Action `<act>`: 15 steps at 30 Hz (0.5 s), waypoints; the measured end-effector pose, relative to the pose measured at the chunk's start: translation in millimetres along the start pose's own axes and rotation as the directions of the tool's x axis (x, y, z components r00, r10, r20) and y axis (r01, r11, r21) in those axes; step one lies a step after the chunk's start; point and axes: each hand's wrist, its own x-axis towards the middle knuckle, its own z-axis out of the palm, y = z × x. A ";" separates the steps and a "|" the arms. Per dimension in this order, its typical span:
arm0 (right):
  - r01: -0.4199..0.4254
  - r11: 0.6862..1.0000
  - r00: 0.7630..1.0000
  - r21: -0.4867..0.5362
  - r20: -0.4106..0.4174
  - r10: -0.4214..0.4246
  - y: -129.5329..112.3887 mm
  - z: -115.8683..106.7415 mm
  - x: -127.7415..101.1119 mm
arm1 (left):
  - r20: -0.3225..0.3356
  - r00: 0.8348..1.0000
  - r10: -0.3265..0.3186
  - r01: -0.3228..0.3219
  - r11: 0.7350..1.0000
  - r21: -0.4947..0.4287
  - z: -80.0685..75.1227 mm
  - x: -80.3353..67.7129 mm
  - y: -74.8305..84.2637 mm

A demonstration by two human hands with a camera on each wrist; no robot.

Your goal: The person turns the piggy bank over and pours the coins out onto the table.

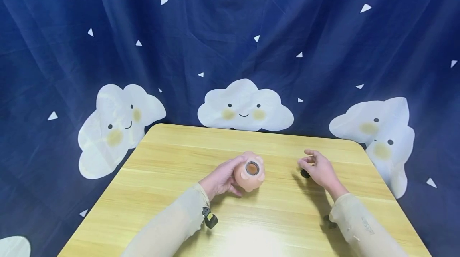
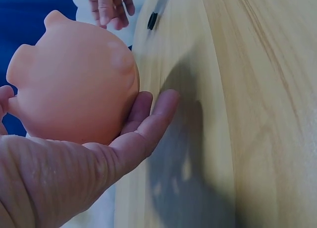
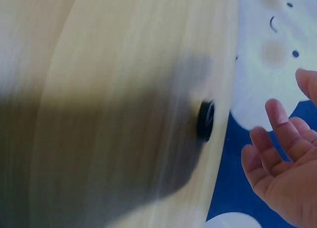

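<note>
A round pink piggy bank (image 1: 245, 183) is in my left hand (image 1: 223, 177). That hand holds it from the left side, thumb and fingers spread around its body, with its round, rimmed hole (image 1: 252, 168) facing up toward the head camera. In the left wrist view the smooth body of the piggy bank (image 2: 79, 84) fills the palm, and stubby feet stick out. My right hand (image 1: 320, 171) hovers over the table with loosely bent fingers and nothing in them. Just beneath it lies a small round black cap (image 1: 305, 173), also visible in the right wrist view as a black disc (image 3: 205, 121).
The light wood table (image 1: 172, 161) has rounded far corners. Behind it hangs a dark blue curtain (image 1: 215, 49) with white smiling clouds and triangles. A small black device (image 1: 209, 218) is strapped at the left wrist. Shadows of the arms fall on the tabletop.
</note>
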 end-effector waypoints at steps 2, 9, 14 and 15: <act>0.014 1.000 1.000 0.027 0.024 -0.014 -7.3 2.6 -0.5 | -0.001 1.000 0.002 -0.002 1.000 -0.005 -1.2 0.6 0.6; 0.014 0.990 0.987 0.139 0.154 -0.036 -29.1 12.3 -6.7 | 0.002 1.000 0.028 -0.028 1.000 -0.003 -5.4 1.2 4.5; -0.010 0.980 0.974 0.201 0.222 -0.036 -39.1 21.0 -9.6 | 0.005 0.998 0.059 -0.059 0.998 0.014 -8.7 2.5 7.3; -0.015 0.975 0.971 0.220 0.238 -0.039 -41.2 22.6 -10.2 | 0.005 0.998 0.066 -0.067 0.998 0.019 -9.5 2.9 7.5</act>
